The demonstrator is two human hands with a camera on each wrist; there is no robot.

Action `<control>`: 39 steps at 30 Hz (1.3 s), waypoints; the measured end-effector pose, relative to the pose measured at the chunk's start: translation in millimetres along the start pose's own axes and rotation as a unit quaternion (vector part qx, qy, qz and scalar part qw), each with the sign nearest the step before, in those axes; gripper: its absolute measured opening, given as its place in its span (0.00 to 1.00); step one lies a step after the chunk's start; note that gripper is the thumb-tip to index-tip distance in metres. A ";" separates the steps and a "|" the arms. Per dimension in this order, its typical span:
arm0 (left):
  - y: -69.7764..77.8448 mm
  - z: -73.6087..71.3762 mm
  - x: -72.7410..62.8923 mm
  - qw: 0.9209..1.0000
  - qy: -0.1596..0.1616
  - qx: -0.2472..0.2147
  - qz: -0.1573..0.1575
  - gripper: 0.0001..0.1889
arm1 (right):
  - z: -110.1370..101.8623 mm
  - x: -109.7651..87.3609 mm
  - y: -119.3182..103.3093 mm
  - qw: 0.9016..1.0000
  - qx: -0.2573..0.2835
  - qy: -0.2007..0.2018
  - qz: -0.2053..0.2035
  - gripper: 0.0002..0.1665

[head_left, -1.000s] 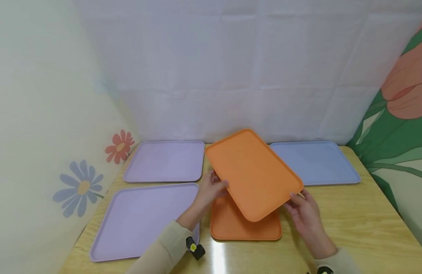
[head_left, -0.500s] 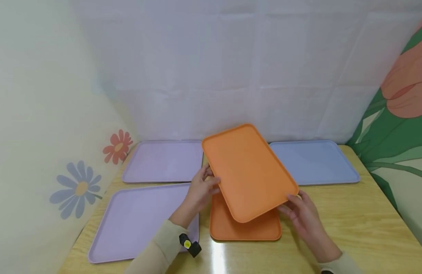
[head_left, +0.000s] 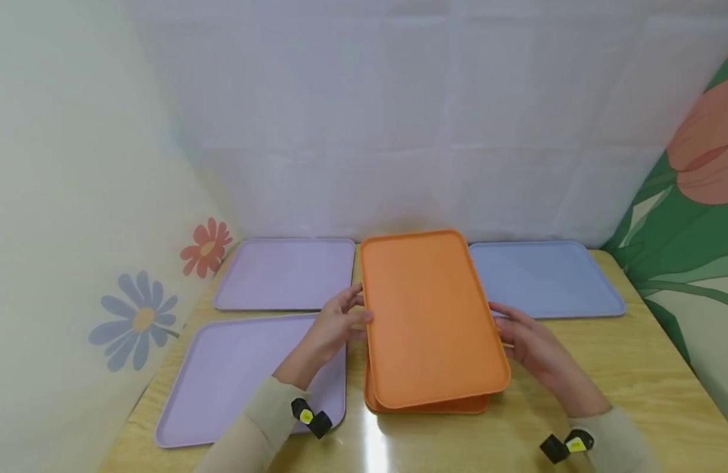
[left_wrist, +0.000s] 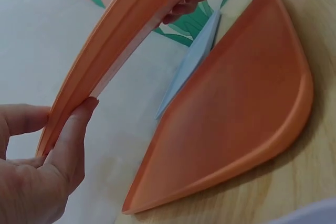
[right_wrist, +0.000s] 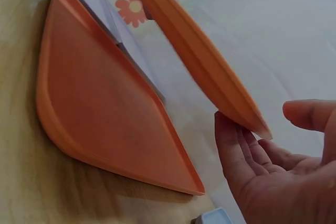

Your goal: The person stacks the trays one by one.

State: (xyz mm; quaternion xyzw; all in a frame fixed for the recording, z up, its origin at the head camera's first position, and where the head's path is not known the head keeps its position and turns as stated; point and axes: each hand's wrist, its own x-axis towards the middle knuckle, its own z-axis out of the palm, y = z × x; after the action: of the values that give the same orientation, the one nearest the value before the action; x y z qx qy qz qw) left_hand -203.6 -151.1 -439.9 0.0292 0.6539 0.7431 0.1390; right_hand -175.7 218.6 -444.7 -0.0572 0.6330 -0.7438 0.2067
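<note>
An orange tray is held up at a tilt between both hands. My left hand pinches its left edge between thumb and fingers. At the right edge, my right hand supports it with extended fingers touching the underside, while the thumb stands apart from the tray in the right wrist view. Directly below lies a second orange tray, flat on the table; from the head view it is mostly hidden, only its near and left rim showing. A visible gap separates the two trays in both wrist views.
Two purple trays lie on the left of the wooden table, one far and one near, the latter under my left forearm. A blue tray lies at the far right. A white sheet hangs behind.
The raised orange tray has turned straighter and come down nearer the lower orange tray. My right hand has moved from its near right corner up along the right edge.
</note>
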 end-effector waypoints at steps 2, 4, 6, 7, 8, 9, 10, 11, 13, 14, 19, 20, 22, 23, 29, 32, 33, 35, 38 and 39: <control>-1.6 -2.5 -0.6 1.000 -0.020 0.006 -0.007 0.40 | -1.6 3.5 -2.7 1.000 -0.001 -0.004 0.000 0.39; -2.5 -4.3 -1.5 0.999 -0.038 0.010 -0.013 0.40 | -3.1 6.4 -4.1 1.000 0.000 -0.006 0.004 0.39; -3.0 -5.3 -2.5 0.998 -0.052 0.013 -0.017 0.41 | -4.4 8.3 -4.5 1.000 -0.006 -0.006 0.006 0.39; -3.1 -5.7 -2.7 0.998 -0.058 0.014 -0.020 0.41 | -4.9 9.0 -4.4 1.000 -0.011 -0.006 0.007 0.40; -3.2 -6.2 -2.9 0.998 -0.065 0.016 -0.021 0.41 | -5.1 9.5 -4.2 1.000 -0.015 -0.005 0.007 0.40; -3.1 -6.5 -3.3 0.997 -0.069 0.018 -0.022 0.41 | -4.9 10.0 -4.0 1.000 -0.019 -0.006 0.006 0.41; -3.6 -7.1 -3.6 0.997 -0.072 0.021 -0.025 0.41 | -4.5 10.0 -3.7 1.000 -0.025 -0.007 0.005 0.41; -3.9 -7.5 -3.6 0.997 -0.075 0.023 -0.025 0.42 | -4.3 10.2 -3.4 1.000 -0.030 -0.007 0.005 0.42; -4.3 -8.4 -3.6 0.996 -0.081 0.025 -0.027 0.42 | -3.8 10.6 -2.8 0.999 -0.038 -0.003 0.006 0.43; -4.3 -8.8 -3.7 0.996 -0.083 0.027 -0.027 0.42 | -3.5 11.0 -2.6 0.999 -0.040 -0.004 0.006 0.43; -4.5 -11.7 -3.0 0.994 -0.096 0.039 -0.030 0.43 | -5.1 14.1 -0.1 0.998 -0.054 -0.008 0.016 0.43; -4.7 -12.4 -2.6 0.994 -0.098 0.043 -0.029 0.43 | -5.6 14.9 0.6 0.998 -0.055 -0.007 0.020 0.43; -5.0 -13.8 -1.8 0.993 -0.100 0.053 -0.029 0.43 | -6.0 15.9 1.5 0.998 -0.059 -0.006 0.028 0.43; -5.1 -14.5 -1.4 0.993 -0.102 0.058 -0.029 0.43 | -5.9 16.4 1.9 0.998 -0.060 -0.006 0.031 0.43; -4.1 -16.6 -0.5 0.991 -0.104 0.078 -0.033 0.43 | -4.9 19.8 5.0 0.997 -0.060 -0.003 0.037 0.44; -4.9 -17.3 0.4 0.990 -0.104 0.085 -0.037 0.43 | -5.0 21.6 7.4 0.997 -0.065 -0.001 0.040 0.43; -5.5 -17.6 0.8 0.990 -0.103 0.086 -0.038 0.43 | -5.1 22.2 8.3 0.997 -0.066 -0.001 0.040 0.43; -6.9 -17.9 1.6 0.990 -0.103 0.089 -0.039 0.43 | -4.8 23.0 9.3 0.997 -0.067 0.002 0.043 0.43; -9.7 -18.3 3.1 0.990 -0.101 0.090 -0.039 0.43 | -4.9 24.6 11.1 0.997 -0.067 0.004 0.046 0.43; -10.8 -18.6 3.6 0.990 -0.101 0.090 -0.039 0.43 | -5.0 25.1 11.6 0.997 -0.069 0.003 0.046 0.43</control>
State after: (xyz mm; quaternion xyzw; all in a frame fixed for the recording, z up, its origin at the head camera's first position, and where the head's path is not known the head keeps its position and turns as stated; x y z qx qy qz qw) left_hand -209.4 -167.0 -453.6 0.0911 0.7012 0.6687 0.2299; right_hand -197.5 212.3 -461.3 -0.0393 0.6852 -0.6885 0.2342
